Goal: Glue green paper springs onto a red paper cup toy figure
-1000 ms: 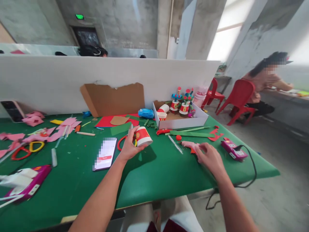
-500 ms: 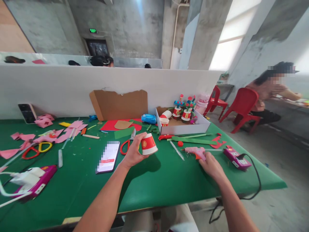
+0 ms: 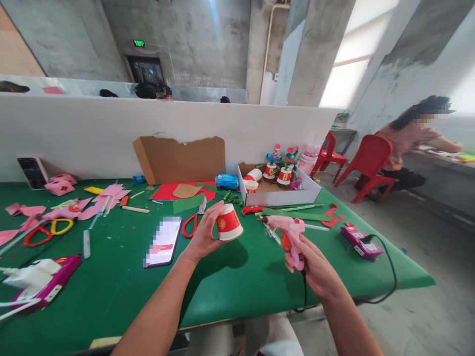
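Observation:
My left hand [image 3: 205, 232] is closed around a red and white paper cup [image 3: 229, 222], held upside down and slightly tilted above the green table [image 3: 222, 287]. In my right hand [image 3: 313, 262] is a pink hot glue gun [image 3: 291, 230] with an orange trigger, its nozzle aimed left toward the cup. A glue stick [image 3: 315, 227] pokes out of its back end, and a black cord hangs below the grip. Red-handled scissors [image 3: 191, 225] lie just behind my left hand. A phone [image 3: 163, 242] with a lit screen rests left of my forearm.
A white box [image 3: 282, 198] holds paper cups and decorated cup figures. A brown cardboard piece [image 3: 181, 160] leans on the white partition [image 3: 92, 133]. Pink paper scraps [image 3: 107, 200] and a purple power strip [image 3: 48, 284] lie left; another power strip [image 3: 361, 242] sits right.
My right hand has lifted the glue gun off the table and brought it left, nearer the cup. The left hand keeps hold of the cup in about the same place.

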Available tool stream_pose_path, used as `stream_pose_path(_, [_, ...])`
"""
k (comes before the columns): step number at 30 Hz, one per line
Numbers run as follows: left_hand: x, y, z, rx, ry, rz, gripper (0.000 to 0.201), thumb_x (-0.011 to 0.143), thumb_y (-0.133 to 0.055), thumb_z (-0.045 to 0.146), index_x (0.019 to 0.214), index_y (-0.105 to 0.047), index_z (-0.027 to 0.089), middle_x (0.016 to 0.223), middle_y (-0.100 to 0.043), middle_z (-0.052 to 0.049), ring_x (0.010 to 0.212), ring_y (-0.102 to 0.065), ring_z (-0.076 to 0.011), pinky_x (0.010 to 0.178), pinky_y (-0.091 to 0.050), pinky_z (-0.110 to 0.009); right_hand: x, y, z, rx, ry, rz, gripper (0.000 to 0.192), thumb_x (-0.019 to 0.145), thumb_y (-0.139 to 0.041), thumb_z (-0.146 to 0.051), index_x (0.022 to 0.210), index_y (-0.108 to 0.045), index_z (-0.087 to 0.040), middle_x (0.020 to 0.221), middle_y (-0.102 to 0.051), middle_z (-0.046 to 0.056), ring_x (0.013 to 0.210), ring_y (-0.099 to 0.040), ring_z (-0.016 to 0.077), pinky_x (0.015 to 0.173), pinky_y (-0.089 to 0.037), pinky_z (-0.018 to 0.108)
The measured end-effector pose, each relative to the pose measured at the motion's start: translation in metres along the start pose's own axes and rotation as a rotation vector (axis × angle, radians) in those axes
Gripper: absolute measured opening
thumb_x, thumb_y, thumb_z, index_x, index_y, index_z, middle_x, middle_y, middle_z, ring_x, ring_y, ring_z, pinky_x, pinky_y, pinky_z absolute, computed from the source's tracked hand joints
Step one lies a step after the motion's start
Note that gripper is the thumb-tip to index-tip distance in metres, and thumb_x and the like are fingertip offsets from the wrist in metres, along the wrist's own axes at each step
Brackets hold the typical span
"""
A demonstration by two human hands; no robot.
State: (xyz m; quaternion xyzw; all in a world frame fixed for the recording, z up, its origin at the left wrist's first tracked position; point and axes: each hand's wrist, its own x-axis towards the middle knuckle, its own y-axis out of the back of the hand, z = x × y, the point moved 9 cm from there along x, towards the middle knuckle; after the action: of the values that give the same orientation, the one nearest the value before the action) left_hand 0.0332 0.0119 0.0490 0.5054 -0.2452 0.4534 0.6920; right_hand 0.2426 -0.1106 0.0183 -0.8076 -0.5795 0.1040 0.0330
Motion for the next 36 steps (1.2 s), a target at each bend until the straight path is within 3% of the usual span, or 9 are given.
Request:
stream_pose_path(5, [0.0, -0.003, 0.007, 0.062, -0.04, -0.01, 0.071, 0.081, -0.069, 0.031, 0.142, -0.032, 0.025, 0.136, -0.049, -0.016, 0.132, -0.046, -0.0313, 0.103, -0.046, -0.05, -0.001, -0.01, -0.02, -0.407, 0.092, -0.061, 0.048, 0.077, -0.06, -0.064, 0.089, -0.058, -0.018, 0.05, -0.046, -0.006, 0.046, -0.042, 0.0102, 0.045, -0.036, 0.023])
stream_pose_path(11, [-0.001, -0.004, 0.008, 0.083, -0.049, -0.009, 0.073, 0.08, -0.07, 0.026, 0.142, -0.032, 0.025, 0.136, -0.049, -0.016, 0.131, -0.047, -0.0313, 0.105, -0.044, -0.051, 0.001, -0.004, -0.033, -0.681, 0.152, -0.027, 0.045, 0.079, -0.056, -0.056, 0.097, -0.063, -0.016, 0.069, -0.062, 0.001, 0.052, -0.048, 0.012, 0.047, -0.04, 0.024])
stream_pose_path(19, [-0.002, -0.007, 0.007, 0.066, -0.044, -0.029, 0.074, 0.08, -0.07, 0.026, 0.143, -0.032, 0.025, 0.137, -0.049, -0.017, 0.132, -0.046, -0.0321, 0.104, -0.045, -0.051, 0.001, -0.01, -0.025, -0.687, 0.145, -0.081, 0.05, 0.083, -0.05, -0.058, 0.108, -0.061, -0.016, 0.083, -0.069, 0.005, 0.052, -0.048, 0.0111, 0.047, -0.042, 0.023])
stream_pose_path(24, [-0.003, -0.008, 0.005, 0.068, -0.033, -0.036, 0.074, 0.08, -0.071, 0.027, 0.143, -0.031, 0.025, 0.139, -0.047, -0.018, 0.133, -0.045, -0.0323, 0.105, -0.044, -0.052, 0.002, -0.011, -0.026, -0.688, 0.167, -0.074, 0.046, 0.084, -0.051, -0.058, 0.096, -0.063, -0.015, 0.064, -0.06, 0.0, 0.048, -0.043, 0.01, 0.044, -0.038, 0.021])
stream_pose_path(31, [-0.001, -0.008, 0.006, 0.059, -0.033, -0.051, 0.075, 0.079, -0.071, 0.025, 0.143, -0.031, 0.026, 0.138, -0.048, -0.017, 0.133, -0.045, -0.0321, 0.106, -0.044, -0.053, 0.004, -0.013, -0.029, -0.656, 0.181, -0.071, 0.044, 0.083, -0.053, -0.059, 0.091, -0.06, -0.016, 0.073, -0.065, 0.003, 0.05, -0.043, 0.0099, 0.045, -0.04, 0.022])
stream_pose_path(36, [0.0, -0.008, 0.009, 0.054, -0.044, -0.043, 0.075, 0.079, -0.07, 0.025, 0.143, -0.031, 0.026, 0.136, -0.05, -0.016, 0.132, -0.046, -0.0318, 0.104, -0.046, -0.051, 0.004, -0.013, -0.028, -0.674, 0.184, -0.071, 0.044, 0.083, -0.053, -0.06, 0.089, -0.061, -0.017, 0.058, -0.054, -0.002, 0.048, -0.04, 0.0103, 0.044, -0.037, 0.021])
